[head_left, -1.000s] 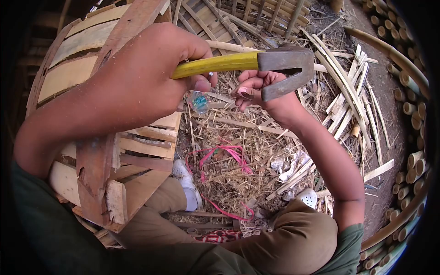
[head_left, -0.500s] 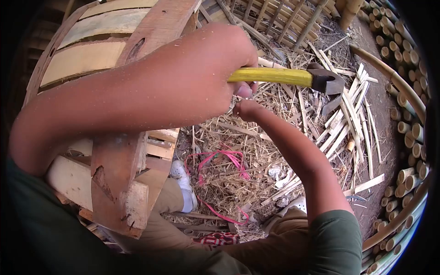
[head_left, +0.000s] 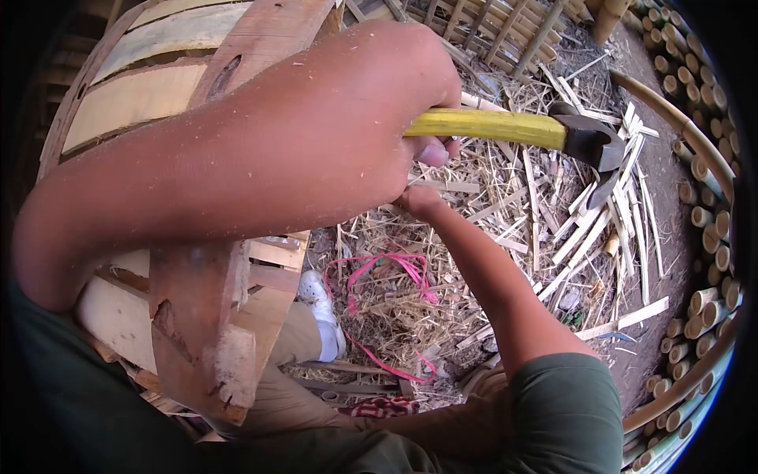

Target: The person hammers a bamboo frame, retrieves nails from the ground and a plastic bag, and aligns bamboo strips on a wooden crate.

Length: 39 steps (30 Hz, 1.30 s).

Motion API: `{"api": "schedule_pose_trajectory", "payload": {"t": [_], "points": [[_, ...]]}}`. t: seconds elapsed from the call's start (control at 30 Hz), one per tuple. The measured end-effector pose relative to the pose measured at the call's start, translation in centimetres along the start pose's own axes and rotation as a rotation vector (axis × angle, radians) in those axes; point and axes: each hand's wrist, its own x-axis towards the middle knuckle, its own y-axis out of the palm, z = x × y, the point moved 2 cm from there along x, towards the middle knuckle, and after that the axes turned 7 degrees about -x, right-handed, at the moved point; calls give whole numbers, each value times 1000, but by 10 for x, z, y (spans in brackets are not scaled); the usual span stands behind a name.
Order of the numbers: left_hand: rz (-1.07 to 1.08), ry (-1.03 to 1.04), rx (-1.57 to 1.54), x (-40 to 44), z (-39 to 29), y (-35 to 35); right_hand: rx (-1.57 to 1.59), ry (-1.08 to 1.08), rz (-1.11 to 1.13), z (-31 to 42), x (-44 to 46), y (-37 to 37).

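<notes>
My left hand [head_left: 414,103], raised close to the camera with its back toward me, is wrapped around the yellow handle of a claw hammer [head_left: 489,128]. The dark metal hammer head points to the right, its claw curving downward. Below and behind that wrist is my right hand [head_left: 420,202], looking closed; its fingers are mostly covered, so what it holds cannot be made out. Under my left arm stands a slatted wooden structure [head_left: 134,95] with a reddish-brown board [head_left: 189,316] across it, near both hands.
Straw and wood shavings [head_left: 395,312] litter the ground, with pink twine [head_left: 387,265] among them. Split strips [head_left: 584,237] lie to the right. Cut bamboo poles [head_left: 711,229] are stacked at the right edge. A bamboo lattice [head_left: 505,31] lies at the back. A white shoe [head_left: 320,304] is below.
The hammer head has shifted right and slightly down, with my left hand moving a little right. My right hand stays nearly in place, while its upper arm has moved slightly left.
</notes>
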Motion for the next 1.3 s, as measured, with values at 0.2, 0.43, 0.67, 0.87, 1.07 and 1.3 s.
{"api": "schedule_pose_trajectory", "payload": {"t": [0.2, 0.43, 0.67, 0.87, 1.07, 1.3], "points": [[-25, 24, -76, 1, -4, 0, -74, 8, 36, 3, 6, -14], [79, -135, -210, 4, -10, 2, 342, 308, -360, -53, -1, -61], [5, -319, -371, 0, -10, 6, -485, -151, 437, -34, -98, -85], [115, -141, 231, -16, 5, -14, -462, -44, 324, -69, -144, -46], [-24, -230, -241, -8, -7, 3, -384, 146, 260, -110, -153, -94], [85, -245, -160, -8, -10, 4, -214, -89, -155, -75, -153, -79]]}}
